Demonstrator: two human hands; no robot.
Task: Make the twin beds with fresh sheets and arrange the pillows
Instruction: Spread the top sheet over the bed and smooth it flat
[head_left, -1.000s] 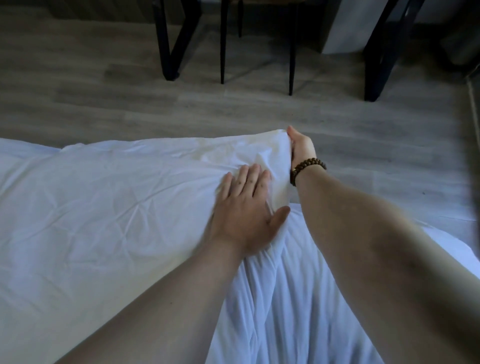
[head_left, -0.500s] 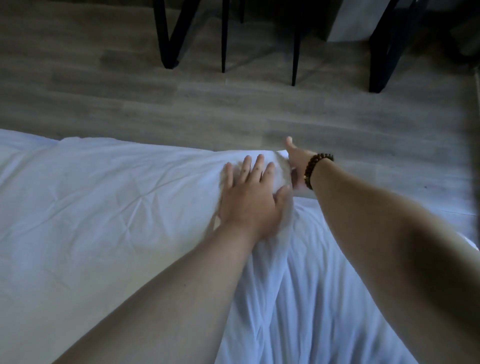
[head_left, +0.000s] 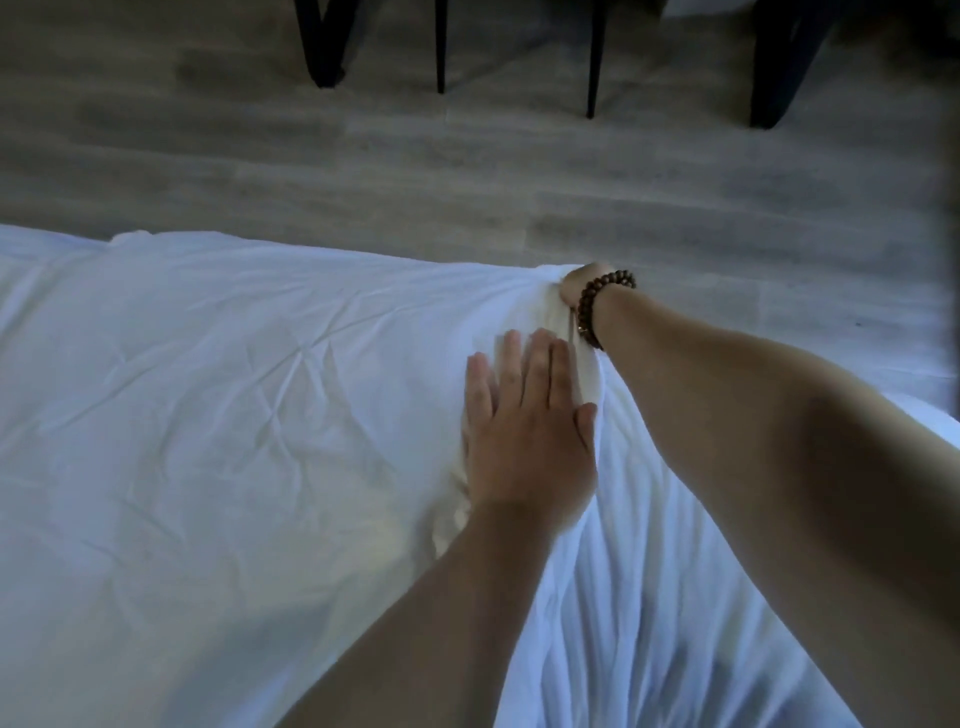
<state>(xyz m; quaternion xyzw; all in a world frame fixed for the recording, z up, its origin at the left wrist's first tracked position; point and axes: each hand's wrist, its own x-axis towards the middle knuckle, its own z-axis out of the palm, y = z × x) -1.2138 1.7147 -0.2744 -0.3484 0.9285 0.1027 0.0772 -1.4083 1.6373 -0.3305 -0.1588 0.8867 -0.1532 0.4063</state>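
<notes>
1 sheet (head_left: 208, 415): left hand (head_left: 524, 447) presses it flat, right hand (head_left: 575, 285) grips its corner.

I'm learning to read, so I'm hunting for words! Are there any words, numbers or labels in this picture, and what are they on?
None: no words, numbers, brands or signs can be read anywhere.
The white sheet is plain, with no tag showing.
The bead bracelet has no marks that can be made out.
The wooden floor and the black furniture legs carry no writing.
</notes>
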